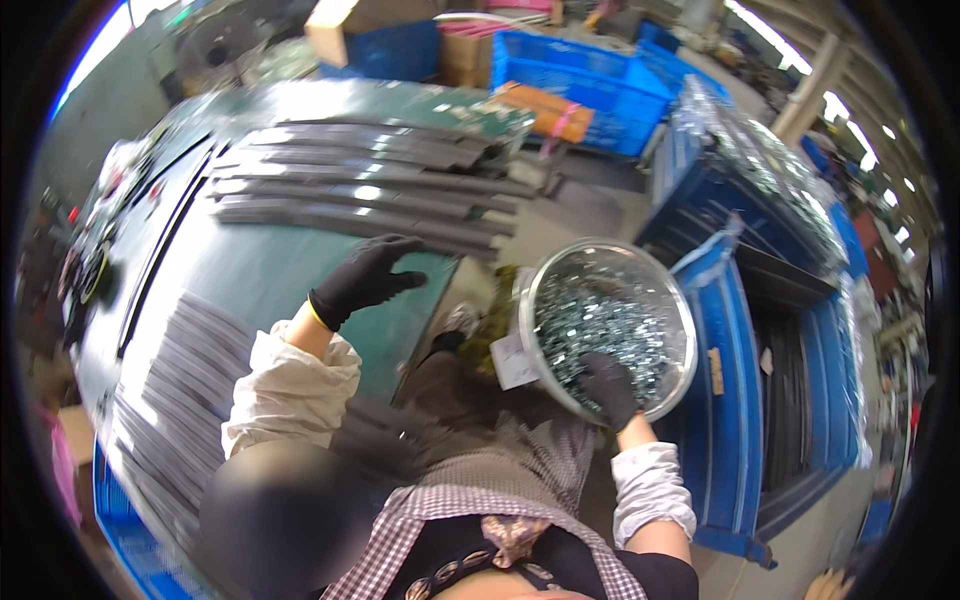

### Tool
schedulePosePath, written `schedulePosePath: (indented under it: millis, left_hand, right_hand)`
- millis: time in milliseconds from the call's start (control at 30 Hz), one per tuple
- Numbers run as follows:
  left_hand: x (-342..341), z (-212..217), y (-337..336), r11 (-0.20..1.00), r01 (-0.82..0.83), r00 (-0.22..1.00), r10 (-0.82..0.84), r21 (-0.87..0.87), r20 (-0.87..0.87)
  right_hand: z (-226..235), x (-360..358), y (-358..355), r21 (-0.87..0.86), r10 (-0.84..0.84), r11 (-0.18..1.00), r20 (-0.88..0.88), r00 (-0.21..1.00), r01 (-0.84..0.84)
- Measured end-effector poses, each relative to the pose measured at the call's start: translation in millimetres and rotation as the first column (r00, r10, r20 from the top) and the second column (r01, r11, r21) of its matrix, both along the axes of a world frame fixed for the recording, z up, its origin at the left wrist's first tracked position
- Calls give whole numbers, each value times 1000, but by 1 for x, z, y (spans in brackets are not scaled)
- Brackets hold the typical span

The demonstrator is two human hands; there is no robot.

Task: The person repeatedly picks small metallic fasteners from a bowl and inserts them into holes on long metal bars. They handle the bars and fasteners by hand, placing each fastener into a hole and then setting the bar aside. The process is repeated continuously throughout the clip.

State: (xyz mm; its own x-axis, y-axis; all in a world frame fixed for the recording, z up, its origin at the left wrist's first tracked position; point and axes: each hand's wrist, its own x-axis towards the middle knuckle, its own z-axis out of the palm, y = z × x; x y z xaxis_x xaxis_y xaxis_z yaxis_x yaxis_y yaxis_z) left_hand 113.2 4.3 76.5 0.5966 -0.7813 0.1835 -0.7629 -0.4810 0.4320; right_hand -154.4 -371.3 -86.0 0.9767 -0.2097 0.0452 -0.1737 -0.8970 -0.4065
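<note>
Strips (360,185) of dark metal lie stacked on the green table (260,270), long axes running nine to three o'clock. Left hand (368,275) hovers open just below them; right hand (608,388) digs, fingers curled, into the screw bowl (606,325) at three o'clock.

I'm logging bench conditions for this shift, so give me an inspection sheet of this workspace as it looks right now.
Surface: green worktable, bare in the middle.
Job's things: round metal bowl full of small shiny metal parts; long dark metal strips lined up across the table's far side; a stack of grey flat strips at the near left.
Clutter: a white tag on the bowl's rim; dark oddments along the table's left edge.
Grips: left hand, black-gloved, open above the table, holding nothing; right hand, black-gloved, reaching into the bowl's parts, grip hidden.
Cables: nothing seen.
Surroundings: blue frame to the right, blue crates and cardboard boxes beyond.
</note>
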Motion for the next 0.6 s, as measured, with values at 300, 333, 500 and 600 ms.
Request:
schedulePosePath:
  millis: [300, 333, 500, 600]
  left_hand:
    - [50, -100, -47, 959, -160, 824, 261, -236, 502]
    - [38, -88, -47, 964, -129, 847, 230, -234, 479]
    - [7, -79, -23, 971, -25, 890, 130, -236, 438]
    - [-19, -71, -15, 980, -52, 918, 123, -193, 377]
  right_hand:
    - [24, -5, -13, 86, -123, 988, -64, 990, 128]
    - [19, -6, -17, 40, -127, 991, -14, 992, 128]
    - [53, 2, -3, 302, -169, 948, 195, 966, 104]
    - [76, -2, 14, 360, -230, 916, 116, 966, 175]
